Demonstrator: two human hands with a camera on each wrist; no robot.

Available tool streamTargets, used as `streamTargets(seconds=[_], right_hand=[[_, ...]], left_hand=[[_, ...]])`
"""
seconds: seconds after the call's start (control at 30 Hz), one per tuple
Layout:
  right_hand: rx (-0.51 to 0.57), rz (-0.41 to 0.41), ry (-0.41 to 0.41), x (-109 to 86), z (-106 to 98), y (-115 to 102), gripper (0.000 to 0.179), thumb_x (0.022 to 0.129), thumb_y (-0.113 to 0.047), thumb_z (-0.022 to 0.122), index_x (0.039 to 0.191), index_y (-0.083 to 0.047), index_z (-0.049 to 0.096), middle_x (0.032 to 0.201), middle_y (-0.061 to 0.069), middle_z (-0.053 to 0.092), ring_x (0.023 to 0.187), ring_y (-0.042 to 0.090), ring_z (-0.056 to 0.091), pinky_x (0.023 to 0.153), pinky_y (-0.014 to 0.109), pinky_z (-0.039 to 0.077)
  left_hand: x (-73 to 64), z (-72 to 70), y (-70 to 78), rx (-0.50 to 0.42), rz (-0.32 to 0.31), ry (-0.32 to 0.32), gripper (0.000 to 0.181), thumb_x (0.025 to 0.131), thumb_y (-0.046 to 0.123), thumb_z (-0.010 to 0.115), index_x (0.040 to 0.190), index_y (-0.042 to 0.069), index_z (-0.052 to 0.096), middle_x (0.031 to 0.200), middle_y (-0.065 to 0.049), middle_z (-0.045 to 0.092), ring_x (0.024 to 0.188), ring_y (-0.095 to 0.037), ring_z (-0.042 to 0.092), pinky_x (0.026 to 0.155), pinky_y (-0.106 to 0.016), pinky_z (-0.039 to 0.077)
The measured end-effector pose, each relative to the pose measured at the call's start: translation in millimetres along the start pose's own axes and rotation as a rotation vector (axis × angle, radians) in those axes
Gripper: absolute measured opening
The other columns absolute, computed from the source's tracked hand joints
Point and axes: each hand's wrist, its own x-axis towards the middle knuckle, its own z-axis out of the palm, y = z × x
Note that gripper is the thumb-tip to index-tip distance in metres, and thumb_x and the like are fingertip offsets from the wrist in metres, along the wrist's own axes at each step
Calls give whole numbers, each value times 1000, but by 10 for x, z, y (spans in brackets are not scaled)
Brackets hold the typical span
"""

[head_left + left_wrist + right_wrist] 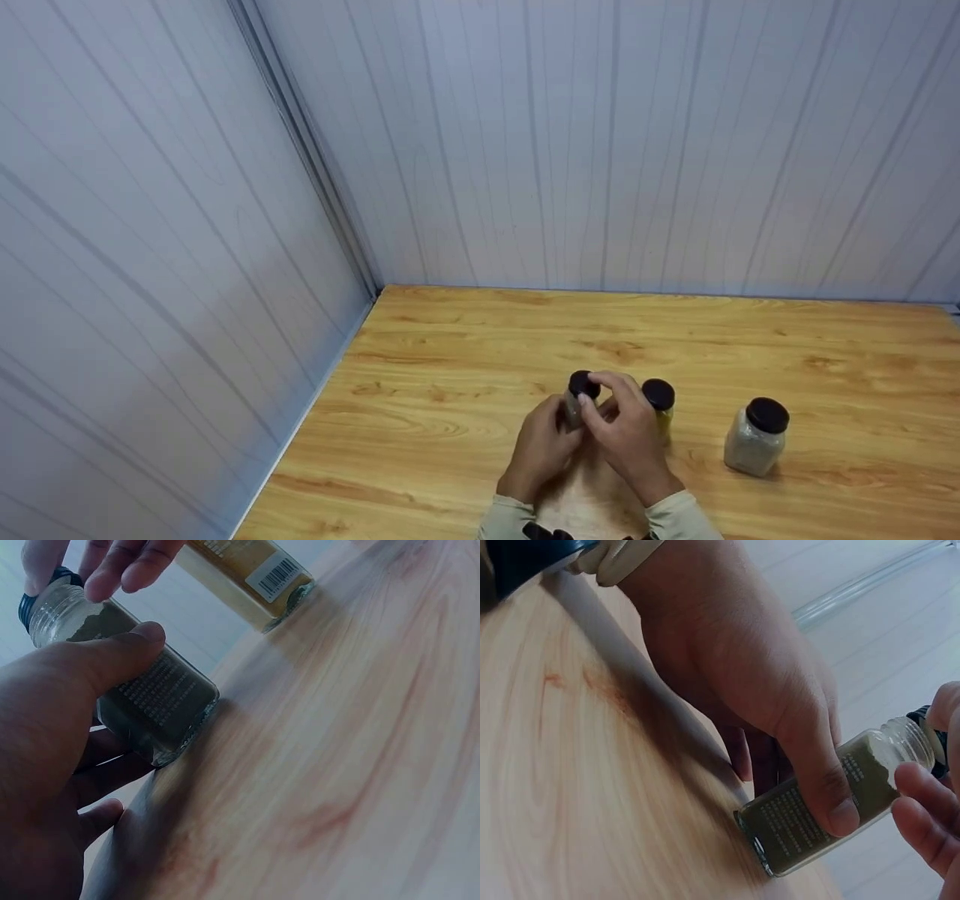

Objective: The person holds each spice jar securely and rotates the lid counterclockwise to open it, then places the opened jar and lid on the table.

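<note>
My left hand (544, 446) grips a small glass spice jar (169, 701) of dark green-brown powder, thumb across its printed side. The jar leans, its base close to the tabletop; whether it touches is hard to tell. At its top, the fingers and thumb of my right hand (630, 435) pinch the black screw lid (580, 383). Bare glass threads show between lid and jar body in the right wrist view, where the lid (919, 716) sits slightly askew. Just right of my right hand stands a black-lidded jar of yellow contents (664, 421), partly hidden by that hand.
Farther right on the wooden table (420, 360) stands a wider jar (754, 442) with a black lid and pale contents. White panelled walls (570, 150) border the table at the back and left.
</note>
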Motion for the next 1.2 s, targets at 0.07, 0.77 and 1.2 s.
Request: streamTargets(seconds=[0.07,0.77,1.2], right_hand=[[17,7,14,-1,-11,-10,32,86,-5,77,116,-8,68,112,2,63,66,5,56,59,17,48],[36,77,39,73,-123,-164,36,79,-5,81,112,-5,66,106,2,62,80,15,66,54,31,54],[42,14,40,66,-137,-139,33,77,1,79,107,-4,66,104,3,58,87,13,61,72,20,54]], left_hand=[[1,6,6,9,-3,-6,33,90,19,76,120,12,64,107,5,65,96,-7,61,84,-29,51],[19,-14,-32,28,-12,16,31,88,21,76,116,12,65,110,3,67,102,-10,61,89,-33,51],[17,-34,-36,15,-3,4,27,89,20,74,113,14,65,107,6,65,98,-8,60,85,-30,51]])
